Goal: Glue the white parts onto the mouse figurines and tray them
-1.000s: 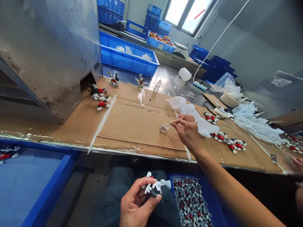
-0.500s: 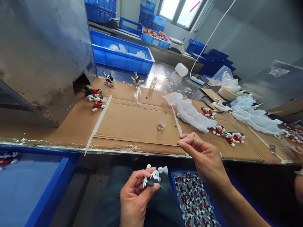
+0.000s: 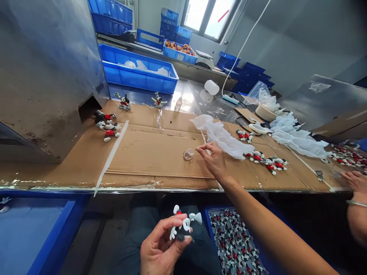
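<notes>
Low in front of my lap, my left hand (image 3: 160,246) is closed round a black, white and red mouse figurine (image 3: 186,225), its pale horn-like part pointing right. My right hand (image 3: 213,160) is over the cardboard (image 3: 151,152), thumb and forefinger pinched together. A tiny dark tip shows at its fingertips, too small to name. Just left of those fingertips sits a small clear cup (image 3: 188,154), apart from them.
Similar figurines (image 3: 109,131) lie at the left, and several more beside the crumpled white plastic (image 3: 226,139). A blue crate (image 3: 137,72) stands behind. Below the edge is a tray full of figurine parts (image 3: 235,240). Another person's hand (image 3: 355,181) rests at far right.
My right hand has moved forward and left over the cardboard, close to the clear cup. My left hand keeps the figurine at nearly the same place; the whole view has shifted slightly.
</notes>
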Motion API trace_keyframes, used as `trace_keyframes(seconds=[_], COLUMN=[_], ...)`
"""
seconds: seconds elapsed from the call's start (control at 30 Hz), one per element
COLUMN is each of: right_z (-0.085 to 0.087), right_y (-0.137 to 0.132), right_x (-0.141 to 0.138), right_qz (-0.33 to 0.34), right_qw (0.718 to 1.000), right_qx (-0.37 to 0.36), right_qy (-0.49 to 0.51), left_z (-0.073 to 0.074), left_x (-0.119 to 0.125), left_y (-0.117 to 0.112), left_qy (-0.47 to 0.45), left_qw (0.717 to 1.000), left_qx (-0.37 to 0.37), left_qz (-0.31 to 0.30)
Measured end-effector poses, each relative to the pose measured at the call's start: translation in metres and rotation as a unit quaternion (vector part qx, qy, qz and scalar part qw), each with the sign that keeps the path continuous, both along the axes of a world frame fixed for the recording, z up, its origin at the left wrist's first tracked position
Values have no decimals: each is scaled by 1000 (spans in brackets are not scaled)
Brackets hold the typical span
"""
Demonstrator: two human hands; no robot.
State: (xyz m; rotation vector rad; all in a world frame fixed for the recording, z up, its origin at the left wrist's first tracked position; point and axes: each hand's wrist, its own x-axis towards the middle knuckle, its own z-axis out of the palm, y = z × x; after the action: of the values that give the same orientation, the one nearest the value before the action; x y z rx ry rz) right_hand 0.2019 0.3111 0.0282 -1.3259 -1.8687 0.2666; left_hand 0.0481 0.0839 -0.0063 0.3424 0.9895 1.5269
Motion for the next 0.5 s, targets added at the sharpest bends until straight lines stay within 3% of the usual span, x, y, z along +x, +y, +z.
trace_keyframes(seconds=[0.37,0.5], right_z=[1,11], right_y=[10,9], right_x=[-11,-9], right_qz=[9,3], right_qw=[999,1000], right_qx=[-6,8], right_qy=[-34,-6], left_z=[-2,-2], left_x=[-4,-4], left_y=[1,2], left_qy=[14,13], left_qw=[1000,1000], left_qx=[-14,-20], left_qz=[-8,4])
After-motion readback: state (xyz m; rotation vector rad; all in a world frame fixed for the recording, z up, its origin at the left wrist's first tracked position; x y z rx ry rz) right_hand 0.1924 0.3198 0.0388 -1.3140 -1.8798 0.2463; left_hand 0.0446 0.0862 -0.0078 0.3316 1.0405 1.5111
